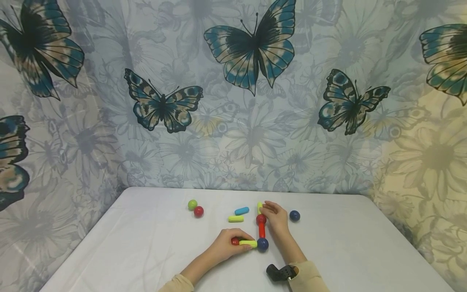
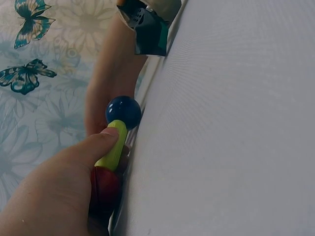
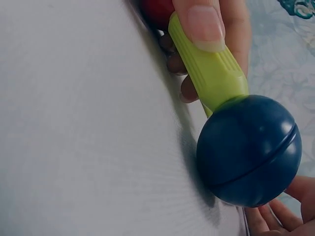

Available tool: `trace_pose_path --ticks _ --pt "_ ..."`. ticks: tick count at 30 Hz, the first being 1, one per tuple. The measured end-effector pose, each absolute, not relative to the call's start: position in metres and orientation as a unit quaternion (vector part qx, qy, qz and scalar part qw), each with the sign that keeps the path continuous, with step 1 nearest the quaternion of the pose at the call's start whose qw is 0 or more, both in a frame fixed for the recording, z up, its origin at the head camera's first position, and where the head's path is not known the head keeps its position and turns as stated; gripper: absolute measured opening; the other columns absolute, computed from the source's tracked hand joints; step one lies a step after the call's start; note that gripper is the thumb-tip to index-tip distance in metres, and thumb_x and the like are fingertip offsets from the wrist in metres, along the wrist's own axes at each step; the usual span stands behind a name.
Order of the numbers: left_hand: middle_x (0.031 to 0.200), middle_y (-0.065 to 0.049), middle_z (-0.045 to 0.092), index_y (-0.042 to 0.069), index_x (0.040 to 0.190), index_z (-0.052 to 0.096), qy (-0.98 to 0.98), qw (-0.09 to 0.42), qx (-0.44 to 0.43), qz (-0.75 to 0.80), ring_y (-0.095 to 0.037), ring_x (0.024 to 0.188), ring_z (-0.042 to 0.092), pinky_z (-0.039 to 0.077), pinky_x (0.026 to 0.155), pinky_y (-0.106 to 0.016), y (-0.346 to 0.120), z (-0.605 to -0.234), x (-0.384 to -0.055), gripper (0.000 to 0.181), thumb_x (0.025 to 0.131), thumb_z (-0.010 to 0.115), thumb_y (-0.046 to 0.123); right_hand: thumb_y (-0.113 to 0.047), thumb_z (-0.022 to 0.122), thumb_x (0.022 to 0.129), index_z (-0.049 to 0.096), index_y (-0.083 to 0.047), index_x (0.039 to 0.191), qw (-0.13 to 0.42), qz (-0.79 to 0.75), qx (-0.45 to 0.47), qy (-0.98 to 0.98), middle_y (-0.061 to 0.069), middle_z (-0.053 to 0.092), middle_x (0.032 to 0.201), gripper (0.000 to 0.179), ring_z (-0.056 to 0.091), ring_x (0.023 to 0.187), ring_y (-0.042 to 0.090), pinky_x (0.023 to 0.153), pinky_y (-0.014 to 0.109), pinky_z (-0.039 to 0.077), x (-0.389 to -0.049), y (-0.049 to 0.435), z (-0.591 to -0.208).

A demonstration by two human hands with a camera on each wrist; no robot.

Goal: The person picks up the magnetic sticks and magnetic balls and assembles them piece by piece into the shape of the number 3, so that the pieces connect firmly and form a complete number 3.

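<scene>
My left hand (image 1: 229,242) pinches a yellow-green rod (image 1: 249,243) between thumb and fingers. A red ball (image 1: 235,241) sits at the rod's left end, and a dark blue ball (image 1: 262,244) joins its right end. From the blue ball a red rod (image 1: 262,230) runs away from me to another red ball (image 1: 261,219). Beyond that stands a second yellow-green rod (image 1: 260,207), which my right hand (image 1: 277,219) holds at its fingertips. The right wrist view shows the blue ball (image 3: 249,150) close up, with the left thumb on the ribbed rod (image 3: 209,69).
Left of the joined pieces lie a loose blue rod (image 1: 242,211) and yellow-green rod (image 1: 236,218). A green ball (image 1: 192,205) and a red ball (image 1: 198,211) sit farther left. Right of my right hand is a loose dark blue ball (image 1: 294,215). All rest on a white-covered table (image 1: 146,235).
</scene>
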State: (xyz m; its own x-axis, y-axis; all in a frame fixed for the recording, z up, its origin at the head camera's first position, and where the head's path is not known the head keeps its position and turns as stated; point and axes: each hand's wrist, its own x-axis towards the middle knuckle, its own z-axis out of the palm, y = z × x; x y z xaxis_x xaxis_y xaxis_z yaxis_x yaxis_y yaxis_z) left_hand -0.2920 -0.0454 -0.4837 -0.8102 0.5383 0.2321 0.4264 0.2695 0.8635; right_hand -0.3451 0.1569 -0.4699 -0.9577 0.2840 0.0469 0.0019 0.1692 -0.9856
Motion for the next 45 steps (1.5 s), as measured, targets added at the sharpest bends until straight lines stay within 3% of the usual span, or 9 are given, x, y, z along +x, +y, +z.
trace_pose_path --ticks 6,14,19,31,36,39,42,45 --pt "0.103 0.005 0.075 0.021 0.105 0.075 0.795 0.058 0.299 0.525 -0.002 0.095 0.064 0.05 0.087 -0.017 -0.046 -0.484 -0.292 0.021 0.084 0.076 0.026 -0.014 0.065 0.093 0.055 -0.001 0.133 0.123 0.626 -0.065 -0.767 0.02 0.061 0.131 0.044 0.059 0.123 0.033 0.105 0.041 0.048 -0.34 0.162 -0.463" --pt "0.103 0.002 0.075 0.019 0.105 0.075 0.8 0.056 0.29 0.522 -0.005 0.095 0.064 0.049 0.086 -0.017 -0.045 -0.487 -0.293 0.021 0.084 0.076 0.021 -0.016 0.065 0.093 0.056 -0.004 0.133 0.132 0.627 -0.056 -0.766 0.016 0.062 0.133 0.043 0.06 0.123 0.025 0.1 0.025 0.05 -0.33 0.173 -0.44" --pt "0.103 0.002 0.075 0.018 0.105 0.075 0.801 0.057 0.288 0.521 -0.005 0.094 0.063 0.049 0.085 -0.017 -0.045 -0.487 -0.293 0.021 0.084 0.076 0.02 -0.02 0.067 0.093 0.057 -0.006 0.132 0.136 0.624 -0.056 -0.767 0.012 0.064 0.132 0.043 0.062 0.119 0.017 0.099 0.021 0.05 -0.328 0.183 -0.434" --pt "0.102 0.01 0.073 0.023 0.105 0.075 0.797 0.066 0.301 0.52 0.001 0.093 0.061 0.05 0.086 -0.017 -0.046 -0.487 -0.294 0.022 0.084 0.076 0.029 -0.028 0.069 0.091 0.06 -0.008 0.13 0.172 0.602 -0.061 -0.778 0.012 0.064 0.132 0.045 0.059 0.123 0.023 0.084 0.003 0.046 -0.322 0.207 -0.431" --pt "0.102 0.008 0.073 0.023 0.105 0.075 0.797 0.065 0.3 0.52 0.001 0.093 0.061 0.05 0.086 -0.017 -0.046 -0.487 -0.294 0.021 0.084 0.076 0.028 -0.025 0.068 0.093 0.058 -0.004 0.131 0.19 0.597 -0.04 -0.779 0.016 0.063 0.132 0.045 0.058 0.123 0.026 0.086 0.0 0.043 -0.319 0.217 -0.433" --pt "0.102 0.006 0.074 0.022 0.104 0.075 0.796 0.065 0.299 0.523 0.0 0.093 0.061 0.05 0.086 -0.017 -0.046 -0.486 -0.293 0.021 0.084 0.076 0.026 -0.02 0.066 0.093 0.057 -0.002 0.132 0.19 0.585 -0.037 -0.788 0.017 0.061 0.134 0.044 0.056 0.128 0.028 0.099 0.009 0.044 -0.317 0.222 -0.434" --pt "0.102 0.005 0.074 0.021 0.104 0.075 0.793 0.065 0.298 0.527 -0.001 0.093 0.062 0.05 0.086 -0.017 -0.045 -0.485 -0.292 0.021 0.084 0.077 0.025 -0.015 0.065 0.093 0.055 0.0 0.133 0.187 0.571 -0.042 -0.798 0.019 0.058 0.137 0.043 0.052 0.132 0.03 0.112 0.026 0.039 -0.316 0.228 -0.436" --pt "0.102 0.003 0.074 0.02 0.104 0.075 0.791 0.062 0.297 0.531 -0.002 0.093 0.062 0.05 0.085 -0.017 -0.045 -0.484 -0.291 0.021 0.084 0.077 0.023 -0.01 0.063 0.094 0.054 0.002 0.133 0.18 0.562 -0.047 -0.806 0.023 0.056 0.138 0.042 0.05 0.134 0.033 0.117 0.039 0.034 -0.316 0.232 -0.439"
